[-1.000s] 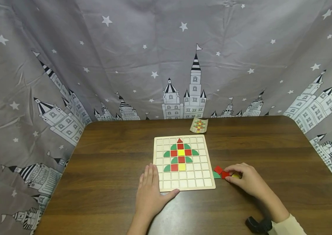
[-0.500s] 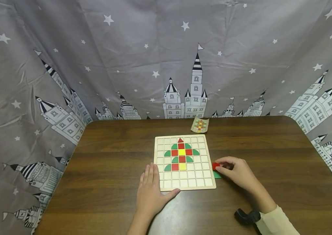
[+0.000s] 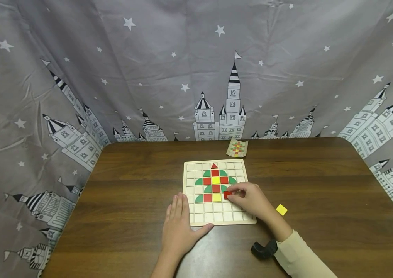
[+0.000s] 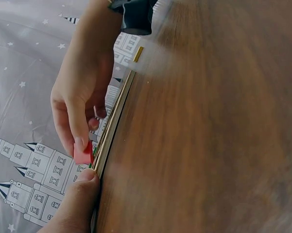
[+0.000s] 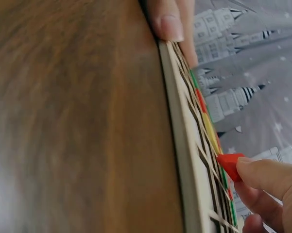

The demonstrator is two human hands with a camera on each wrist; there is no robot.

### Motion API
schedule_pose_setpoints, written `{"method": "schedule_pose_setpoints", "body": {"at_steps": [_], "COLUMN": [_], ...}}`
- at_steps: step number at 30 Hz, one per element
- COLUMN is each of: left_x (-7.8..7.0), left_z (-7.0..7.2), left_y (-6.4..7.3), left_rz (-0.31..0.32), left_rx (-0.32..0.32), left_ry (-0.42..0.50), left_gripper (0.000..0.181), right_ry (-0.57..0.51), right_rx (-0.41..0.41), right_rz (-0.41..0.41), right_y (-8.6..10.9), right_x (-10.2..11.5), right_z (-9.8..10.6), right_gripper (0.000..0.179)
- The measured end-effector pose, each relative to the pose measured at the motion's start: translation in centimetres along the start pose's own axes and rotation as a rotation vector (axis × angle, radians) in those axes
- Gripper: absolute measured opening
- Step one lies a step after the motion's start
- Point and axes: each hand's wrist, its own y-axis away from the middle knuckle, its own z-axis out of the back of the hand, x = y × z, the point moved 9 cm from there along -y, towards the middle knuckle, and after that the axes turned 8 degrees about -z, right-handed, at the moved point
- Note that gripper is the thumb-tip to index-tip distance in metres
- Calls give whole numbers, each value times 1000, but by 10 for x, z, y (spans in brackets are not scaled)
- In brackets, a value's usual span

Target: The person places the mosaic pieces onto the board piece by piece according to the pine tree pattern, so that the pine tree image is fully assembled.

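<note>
A pale wooden grid board (image 3: 205,218) lies on the table, with red, yellow and green tiles set in a tree-like pattern. My right hand (image 3: 252,197) pinches a red square tile (image 3: 227,194) between thumb and fingers, over the cell right of the lower yellow tile (image 3: 216,197). The right wrist view shows this red tile (image 5: 230,166) tilted, with one corner at the board's surface. My left hand (image 3: 179,227) lies at the board's lower left corner, fingers straight along the left side and thumb (image 4: 82,191) at the near edge. The board's right edge is partly hidden by my right hand.
One loose yellow square tile (image 3: 281,209) lies on the brown table (image 3: 137,185), right of my right forearm. Behind the board is a small paper card (image 3: 237,148) printed with a similar tree pattern. A grey castle-print curtain (image 3: 168,77) hangs behind the table.
My right hand has moved left from the loose tiles beside the board, bringing a red square tile over the grid. The yellow loose tile is uncovered. My left hand stays put.
</note>
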Motion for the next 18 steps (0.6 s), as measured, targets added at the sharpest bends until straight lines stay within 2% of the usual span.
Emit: {"method": "schedule_pose_setpoints", "body": {"at_steps": [9,18], "left_x": [0,0], "left_z": [1,0], "left_y": [0,-1], "left_rz": [-2,-2], "left_rx": [-3,0], "left_ry": [-1,2], "left_gripper": [125,125], "right_ry": [112,165], "right_rx": [-68,-73], "right_rz": [65,103], "right_y": [-3,-2], "right_x": [9,11], "right_z": [-7,-7], "right_gripper": [14,14]}}
